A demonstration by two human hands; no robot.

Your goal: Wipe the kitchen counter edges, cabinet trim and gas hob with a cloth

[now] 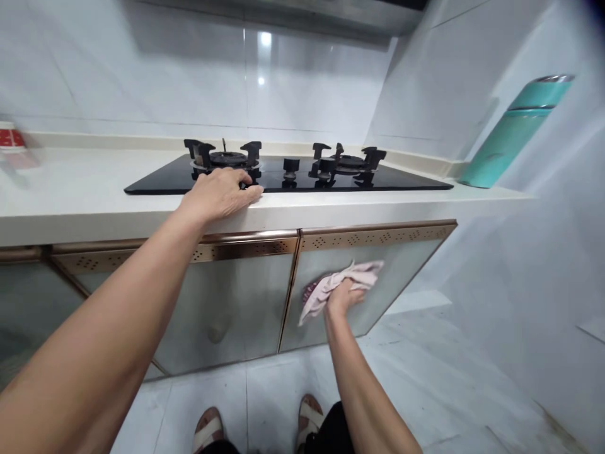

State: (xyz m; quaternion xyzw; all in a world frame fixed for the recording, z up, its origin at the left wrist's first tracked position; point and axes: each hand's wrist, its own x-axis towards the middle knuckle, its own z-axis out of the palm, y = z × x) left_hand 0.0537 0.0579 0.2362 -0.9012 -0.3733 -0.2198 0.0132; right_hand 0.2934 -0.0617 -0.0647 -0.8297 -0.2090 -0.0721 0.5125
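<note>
My left hand [221, 193] rests with its fingers apart on the front edge of the counter [94, 183], its fingertips over the black gas stove [274, 176]. Lower down, my right hand [346, 296] grips a crumpled pale pink cloth [340, 280] against the right cabinet door [302, 334]. The cloth spreads out on both sides of the hand, and a darker patterned patch shows at its left end. Most of the right fingers are hidden by the cloth and the back of the hand.
A turquoise bottle [515, 135] stands at the counter's right end, near the wall. At the far left sits a red and white container [10, 137]. A range hood [302, 16] hangs above. My sandalled feet [208, 429] are on the tiled floor [269, 378].
</note>
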